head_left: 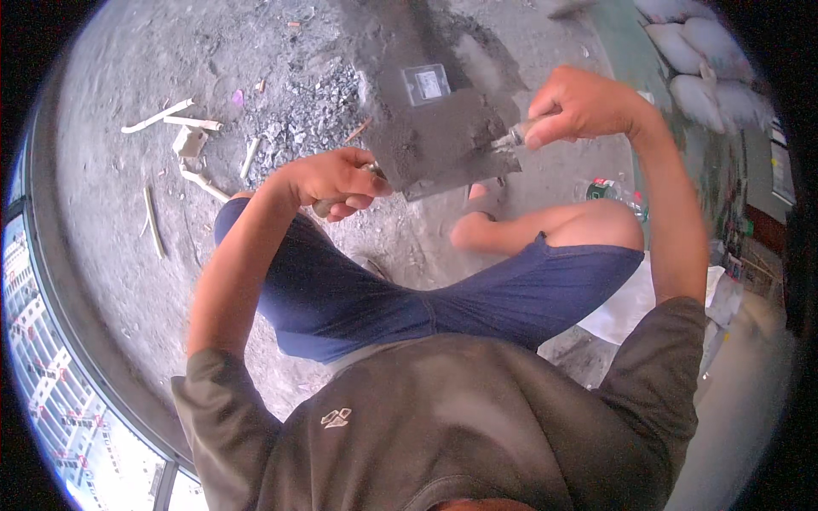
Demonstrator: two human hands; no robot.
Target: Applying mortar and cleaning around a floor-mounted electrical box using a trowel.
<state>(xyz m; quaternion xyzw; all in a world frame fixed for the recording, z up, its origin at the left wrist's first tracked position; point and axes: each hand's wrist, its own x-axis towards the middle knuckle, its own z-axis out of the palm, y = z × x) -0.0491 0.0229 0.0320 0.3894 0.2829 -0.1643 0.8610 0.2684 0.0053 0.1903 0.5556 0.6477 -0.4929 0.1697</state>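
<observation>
**Over your knees: two tools, one in each fist**

Above your crossed legs, both of your hands are closed on tools. Your left hand (334, 180) is curled round a handle that pokes out under the fingers; it carries a flat grey trowel blade (439, 140), coated in cement, which tilts up and away from you. Your right hand (588, 106), raised and bent at the wrist, pinches the handle of a second tool (515, 134) whose metal neck meets the right edge of that blade; its own blade is hidden behind the first, so what kind it is cannot be told.

Expect the blade to be stiff, thin steel: rigid, not fragile, but sharp along its edges and rough with dried mortar. Judged by its size, it will feel front-heavy, so keep your hold on the handle, close to the neck, never on the plate. The crusted surface should not be slippery, though dust on the grips may make them so.

Around you lies a dusty concrete floor (111, 196) with a pile of grey rubble (311, 115), pale plastic pipe offcuts (158, 117), a plastic bottle (615, 192) beside your right knee and white sacks (699, 68) stacked further off.
</observation>
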